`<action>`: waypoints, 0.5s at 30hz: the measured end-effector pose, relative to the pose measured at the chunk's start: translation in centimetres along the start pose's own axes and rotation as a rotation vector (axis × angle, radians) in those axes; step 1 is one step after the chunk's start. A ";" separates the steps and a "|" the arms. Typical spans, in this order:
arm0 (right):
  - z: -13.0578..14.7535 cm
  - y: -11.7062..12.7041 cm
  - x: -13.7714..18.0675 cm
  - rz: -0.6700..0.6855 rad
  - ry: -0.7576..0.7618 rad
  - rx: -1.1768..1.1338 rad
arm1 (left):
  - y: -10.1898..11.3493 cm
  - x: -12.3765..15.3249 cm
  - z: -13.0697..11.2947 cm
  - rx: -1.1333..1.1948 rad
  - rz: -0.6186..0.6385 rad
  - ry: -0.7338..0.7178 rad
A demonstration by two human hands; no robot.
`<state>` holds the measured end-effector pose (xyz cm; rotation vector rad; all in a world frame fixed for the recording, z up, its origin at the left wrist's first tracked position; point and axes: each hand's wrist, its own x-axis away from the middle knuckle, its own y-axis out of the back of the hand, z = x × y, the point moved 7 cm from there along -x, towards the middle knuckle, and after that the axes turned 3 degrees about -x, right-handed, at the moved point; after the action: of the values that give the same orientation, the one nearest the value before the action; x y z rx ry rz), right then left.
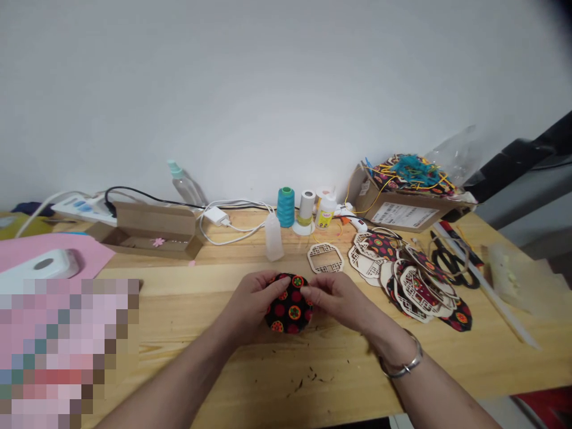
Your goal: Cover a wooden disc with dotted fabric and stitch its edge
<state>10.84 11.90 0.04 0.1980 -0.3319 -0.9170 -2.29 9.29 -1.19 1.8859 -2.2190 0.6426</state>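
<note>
Between my two hands is a round, fabric-covered piece [290, 310], black with red, orange and green flower patterns. My left hand [257, 298] grips its left edge, thumb on top. On the upper right edge my right hand [337, 297] pinches it between thumb and fingers; a silver bracelet [409, 363] circles that wrist. Just beyond the piece lies a cut-out wooden lattice frame [325, 258]. A translucent white squeeze bottle [274, 239] stands behind my hands. Dark scraps [301, 381] are scattered on the table below the piece.
To the right lies a pile of wooden frames and patterned fabric pieces [417, 286], near black scissors [451, 265] and a long ruler [491, 292]. Behind stand teal thread [286, 207], a glue bottle [325, 211] and a full cardboard box [402, 213]. An open narrow box [152, 238] sits left.
</note>
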 end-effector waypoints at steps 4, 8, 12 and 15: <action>0.2 -0.2 0.1 0.012 0.011 0.053 | -0.3 0.3 0.0 0.008 0.034 0.010; 0.1 -0.6 0.2 0.073 0.031 0.030 | -1.0 0.5 0.2 -0.039 0.137 0.045; -0.3 -0.4 0.1 0.060 0.000 -0.104 | -0.4 0.3 0.3 0.006 0.057 0.047; -0.4 -0.4 0.0 0.053 -0.005 -0.159 | 0.2 0.0 0.3 0.039 0.000 0.029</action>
<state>10.66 11.68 -0.42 0.0408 -0.2666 -0.8869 -2.47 9.13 -1.53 1.8824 -2.2042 0.7142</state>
